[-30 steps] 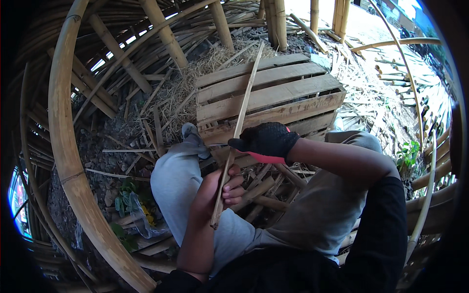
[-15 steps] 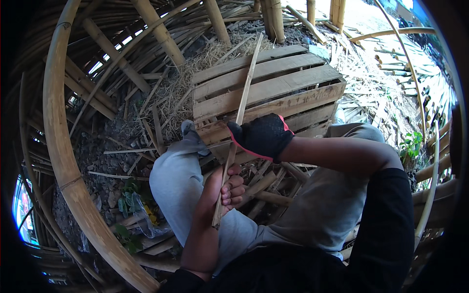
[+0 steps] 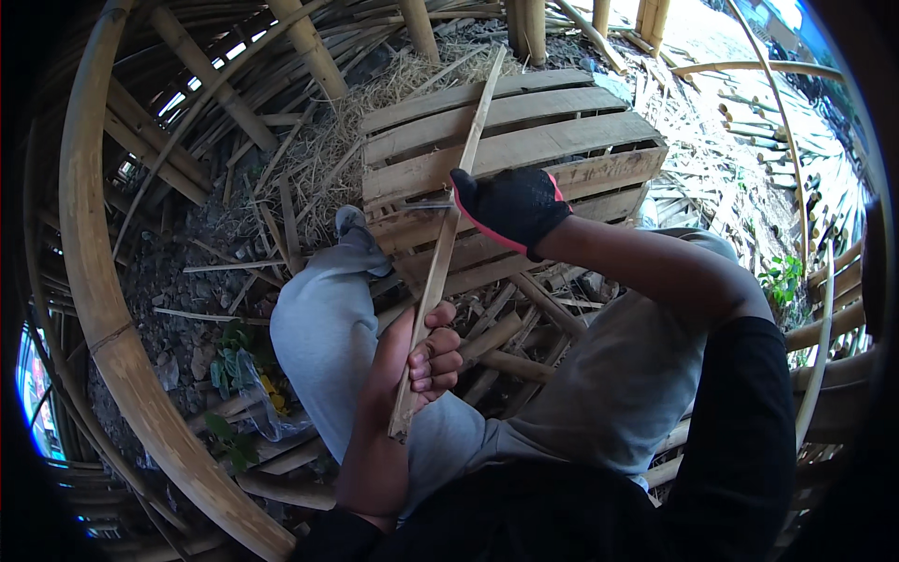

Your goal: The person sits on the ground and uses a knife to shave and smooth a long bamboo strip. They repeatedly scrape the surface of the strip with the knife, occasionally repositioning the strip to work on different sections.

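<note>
A long, split bamboo strip (image 3: 435, 281) slants from my lap up over a slatted wooden crate (image 3: 524, 145). Bare fingers of my left hand (image 3: 431, 361) are wrapped round its lower part, with the cut end poking out below. Further up, my right hand (image 3: 513, 211), in a black glove with pink-red trim, is closed against the strip. A thin metal knife blade (image 3: 426, 204) sticks out leftward past the strip from this hand; its handle is hidden in the glove. The strip's upper part lies across the crate's slats.
A thick, bent bamboo pole (image 3: 98, 281) curves down the left side. Bamboo posts (image 3: 314, 56) and straw (image 3: 328, 173) lie beyond the crate. Cut bamboo pieces (image 3: 510, 361) lie between my legs. A small green plant (image 3: 782, 279) grows at the right.
My right hand and the blade have slid up along the strip, away from my left hand. The left hand keeps its hold. The view has shifted slightly.
</note>
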A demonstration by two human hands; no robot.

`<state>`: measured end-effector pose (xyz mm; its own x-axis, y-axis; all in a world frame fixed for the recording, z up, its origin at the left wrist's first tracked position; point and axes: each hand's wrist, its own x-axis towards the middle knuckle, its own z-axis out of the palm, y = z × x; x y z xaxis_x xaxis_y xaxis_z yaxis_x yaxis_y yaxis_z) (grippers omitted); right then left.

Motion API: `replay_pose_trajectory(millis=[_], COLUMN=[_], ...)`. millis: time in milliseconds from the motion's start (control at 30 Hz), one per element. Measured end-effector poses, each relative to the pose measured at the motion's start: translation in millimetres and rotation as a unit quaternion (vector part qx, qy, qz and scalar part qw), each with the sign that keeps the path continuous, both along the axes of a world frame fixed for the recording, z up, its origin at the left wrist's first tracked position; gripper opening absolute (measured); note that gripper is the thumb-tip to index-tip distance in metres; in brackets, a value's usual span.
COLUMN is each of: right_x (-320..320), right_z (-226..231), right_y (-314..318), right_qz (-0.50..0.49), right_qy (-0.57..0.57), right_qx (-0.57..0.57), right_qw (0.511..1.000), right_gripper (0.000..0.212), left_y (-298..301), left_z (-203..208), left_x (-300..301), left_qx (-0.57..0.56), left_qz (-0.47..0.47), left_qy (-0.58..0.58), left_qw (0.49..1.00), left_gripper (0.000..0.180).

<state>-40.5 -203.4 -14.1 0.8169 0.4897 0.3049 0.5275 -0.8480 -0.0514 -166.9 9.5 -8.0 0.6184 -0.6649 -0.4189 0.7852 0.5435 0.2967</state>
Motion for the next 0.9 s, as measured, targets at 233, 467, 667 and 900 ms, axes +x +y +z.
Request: replay_pose_trajectory(millis=[233, 467, 667, 900], right_x=[15, 32, -13, -6], right_z=[2, 11, 4, 24], right_y=[-4, -11, 8, 21], right_qz=[0.043, -0.023, 0.026, 0.009], right_qy=[0.003, 0.133, 0.040, 0.113], right_qx=[0.011, 0.038, 0.101, 0.087], right_qw=[0.999, 0.990, 0.994, 0.990], right_gripper=[0.038, 0.045, 0.064, 0.053], left_y=[2, 0, -4, 8], left_z=[-7, -8, 3, -3], left_x=[2, 0, -2, 2], left_qx=[-0.077, -0.079, -0.018, -0.103], left_qz=[-0.014, -0.007, -0.013, -0.003], left_qy=[0.016, 0.030, 0.038, 0.046], left_qw=[0.997, 0.996, 0.999, 0.994], left_gripper=[0.029, 0.030, 0.029, 0.029])
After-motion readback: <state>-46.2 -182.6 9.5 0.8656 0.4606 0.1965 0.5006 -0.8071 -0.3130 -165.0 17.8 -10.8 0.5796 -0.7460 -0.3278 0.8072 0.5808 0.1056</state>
